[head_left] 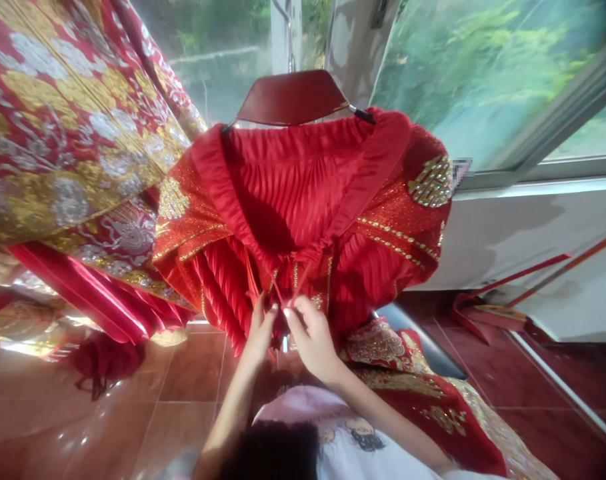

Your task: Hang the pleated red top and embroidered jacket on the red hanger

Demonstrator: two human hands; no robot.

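Note:
A red pleated skirt (303, 167) with a gathered waistband and gold trim hangs from a dark red hanger (293, 99) in front of me. Thin red drawstring ends (299, 285) come out of the front of its waistband. My left hand (261, 330) and my right hand (313, 340) are close together just below that spot, fingers pinched on the drawstring. Part of the string is hidden behind the fingers. Beaded gold emblems (430, 181) sit on both sides of the skirt.
Red and gold embroidered garments (67, 127) hang at the left. At lower right, more embroidered cloth (433, 407) lies over a black seat (423, 347). A red broom and dustpan (487, 315) are by the wall. Windows (483, 80) are behind, above a tiled floor (187, 373).

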